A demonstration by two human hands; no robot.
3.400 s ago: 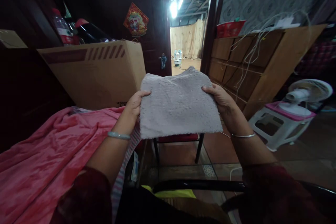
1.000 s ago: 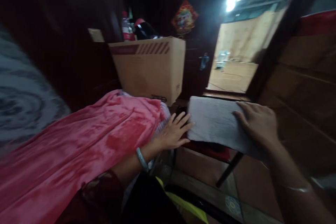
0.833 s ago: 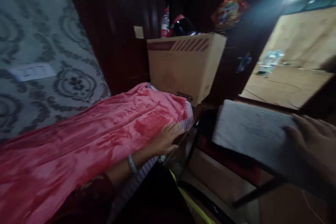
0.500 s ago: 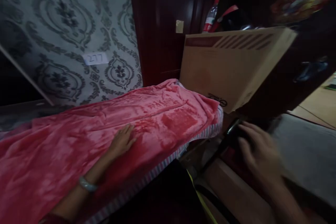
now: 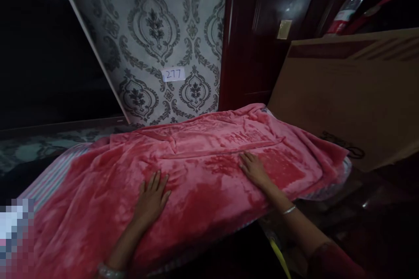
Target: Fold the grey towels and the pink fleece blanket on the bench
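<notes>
A plush pink-red blanket (image 5: 203,178) is spread over a long surface, with wrinkles, a raised fold line and darker brushed patches. My left hand (image 5: 152,198) lies flat on it at the left, fingers spread. Farther right, near the fold line, my right hand (image 5: 255,169) rests palm down on the pile, fingers stretched out. Neither hand holds anything. Striped cloth (image 5: 57,174) shows from under the blanket at its left end and along the near edge.
A large cardboard box (image 5: 343,96) stands beyond the blanket's right end, with a red-capped bottle (image 5: 350,8) behind its top edge. Patterned wallpaper (image 5: 153,30) with a paper label "277" (image 5: 173,74), a dark screen (image 5: 55,61) and a dark red door panel (image 5: 258,43) line the back.
My right hand has left a dark object at the right and now lies on the blanket. My left hand stays flat on the blanket. The view has swung left.
</notes>
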